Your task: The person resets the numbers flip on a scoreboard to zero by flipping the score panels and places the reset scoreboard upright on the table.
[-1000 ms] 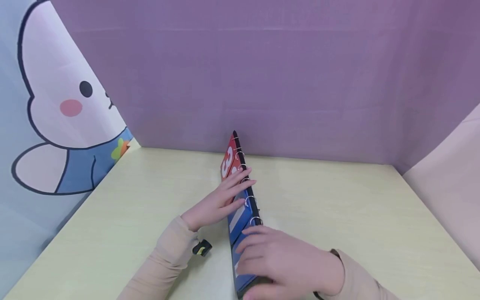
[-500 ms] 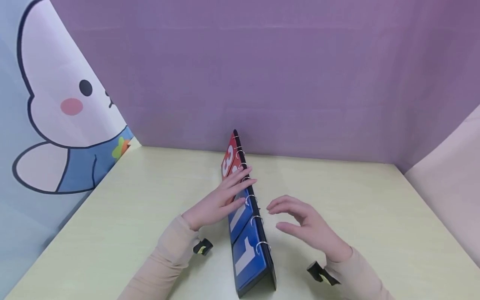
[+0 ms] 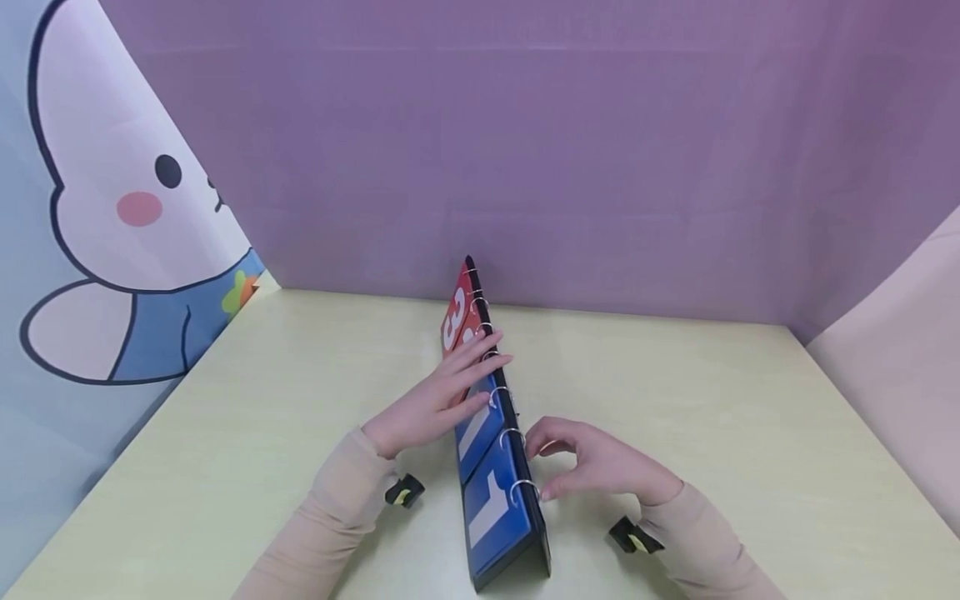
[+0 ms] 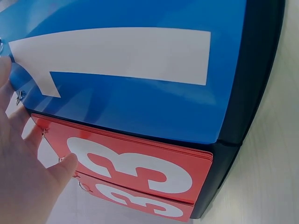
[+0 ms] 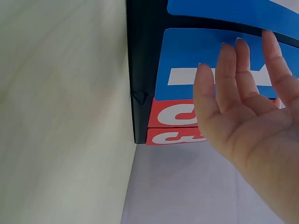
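A tabletop flip scoreboard point(image 3: 497, 508) stands tent-like, running away from me, with blue number cards near and red ones far. My left hand point(image 3: 433, 404) lies across its left face, straight fingers over the ringed top edge. In the left wrist view that hand point(image 4: 23, 163) is beside a blue card point(image 4: 154, 109) showing 1 and red cards point(image 4: 135, 163) showing 3. On the other side my right hand point(image 3: 600, 462) is bent at the right face, thumb apart from the fingers. Its fingertips are at the blue cards point(image 5: 187, 51) in the right wrist view; nothing is pinched.
The pale tabletop point(image 3: 712, 400) spreads on both sides of the scoreboard. A purple cloth wall point(image 3: 600, 167) rises behind, and a cartoon-printed cloth point(image 3: 97, 250) hangs at the left. Small dark wrist devices point(image 3: 405, 492) sit beside both sleeves.
My right hand has moved from the scoreboard's near left face over to its right side, then closer to the right face. The left hand stays in place.
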Motion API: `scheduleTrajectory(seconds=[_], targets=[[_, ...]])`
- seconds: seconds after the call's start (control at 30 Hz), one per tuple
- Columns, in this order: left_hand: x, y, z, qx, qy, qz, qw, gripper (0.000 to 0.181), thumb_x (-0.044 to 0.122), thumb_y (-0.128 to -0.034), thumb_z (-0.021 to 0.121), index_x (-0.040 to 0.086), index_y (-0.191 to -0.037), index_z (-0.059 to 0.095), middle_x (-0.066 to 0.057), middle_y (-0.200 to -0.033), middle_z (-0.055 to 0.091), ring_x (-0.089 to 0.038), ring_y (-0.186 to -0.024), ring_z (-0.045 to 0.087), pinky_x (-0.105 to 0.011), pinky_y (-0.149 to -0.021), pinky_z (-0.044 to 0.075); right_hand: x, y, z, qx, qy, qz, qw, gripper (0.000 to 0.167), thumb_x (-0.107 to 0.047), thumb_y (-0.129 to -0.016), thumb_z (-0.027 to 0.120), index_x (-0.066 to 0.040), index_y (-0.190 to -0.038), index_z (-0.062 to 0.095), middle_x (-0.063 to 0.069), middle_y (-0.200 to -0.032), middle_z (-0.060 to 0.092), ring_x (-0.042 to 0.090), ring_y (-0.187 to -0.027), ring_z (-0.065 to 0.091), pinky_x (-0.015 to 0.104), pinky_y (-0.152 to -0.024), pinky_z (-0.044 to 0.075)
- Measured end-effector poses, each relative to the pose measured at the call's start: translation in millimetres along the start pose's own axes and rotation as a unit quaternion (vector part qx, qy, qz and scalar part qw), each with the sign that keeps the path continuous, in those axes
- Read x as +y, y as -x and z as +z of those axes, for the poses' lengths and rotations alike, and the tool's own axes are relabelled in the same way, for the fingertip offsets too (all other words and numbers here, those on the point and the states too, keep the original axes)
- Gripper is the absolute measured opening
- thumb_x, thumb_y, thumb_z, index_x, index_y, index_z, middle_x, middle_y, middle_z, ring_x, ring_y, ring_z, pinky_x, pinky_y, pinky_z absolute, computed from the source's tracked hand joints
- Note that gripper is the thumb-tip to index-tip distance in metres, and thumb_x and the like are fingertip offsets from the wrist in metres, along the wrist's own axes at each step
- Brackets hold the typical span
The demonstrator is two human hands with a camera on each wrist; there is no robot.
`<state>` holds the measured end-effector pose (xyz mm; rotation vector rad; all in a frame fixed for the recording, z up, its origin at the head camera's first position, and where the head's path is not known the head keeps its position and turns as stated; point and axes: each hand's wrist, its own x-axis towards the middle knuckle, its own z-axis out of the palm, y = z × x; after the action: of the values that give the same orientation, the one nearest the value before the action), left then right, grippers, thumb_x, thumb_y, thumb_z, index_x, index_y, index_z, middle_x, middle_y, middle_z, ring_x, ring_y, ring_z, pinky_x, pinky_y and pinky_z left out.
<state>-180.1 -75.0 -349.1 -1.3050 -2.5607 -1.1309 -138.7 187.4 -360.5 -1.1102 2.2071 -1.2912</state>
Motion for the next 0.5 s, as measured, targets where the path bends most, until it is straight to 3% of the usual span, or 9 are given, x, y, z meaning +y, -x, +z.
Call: scheduleTrajectory(seconds=[0.13, 0.27, 0.5], targets=[[0.3, 2.6, 1.8, -0.001, 0.001, -0.001, 1.0000, 0.052, 0.018, -0.0959, 0.054, 0.015, -0.145, 0.038, -0.002, -0.159, 0.014, -0.023, -0.147, 0.010, -0.056, -0.112, 0.026, 2, 1.9, 2, -0.009, -0.009, -0.006, 0.9999, 0.028, -0.015, -0.080, 0.075, -0.004, -0.100, 0.058, 0.009, -0.106, 0.060, 0.005, -0.104, 0.054, 0.035, -0.096, 0.049], [0.1, 4.1, 3.2, 0.000, -0.002, -0.001, 1.0000, 0.052, 0.018, -0.0961, 0.054, 0.015, -0.145, 0.037, -0.003, -0.159, 0.014, -0.023, -0.147, 0.009, -0.056, -0.112, 0.026, 4, 4.3, -3, -0.033, -0.019, -0.006, 0.9993, 0.024, -0.014, -0.082, 0.074, -0.003, -0.093, 0.055, 0.005, -0.094, 0.059, 0.006, -0.098, 0.058, 0.032, -0.095, 0.050], [0.2, -1.1, -0.2, -0.006, -0.006, -0.010, 0.9999, 0.052, 0.020, -0.0968, 0.052, 0.016, -0.146, 0.036, -0.001, -0.160, 0.013, -0.022, -0.147, 0.008, -0.054, -0.111, 0.029, 5, 14.2, -27, -0.091, -0.024, 0.058, 0.9939, 0.020, -0.015, -0.083, 0.071, -0.003, -0.088, 0.056, -0.005, -0.081, 0.057, 0.006, -0.079, 0.059, 0.027, -0.081, 0.053]])
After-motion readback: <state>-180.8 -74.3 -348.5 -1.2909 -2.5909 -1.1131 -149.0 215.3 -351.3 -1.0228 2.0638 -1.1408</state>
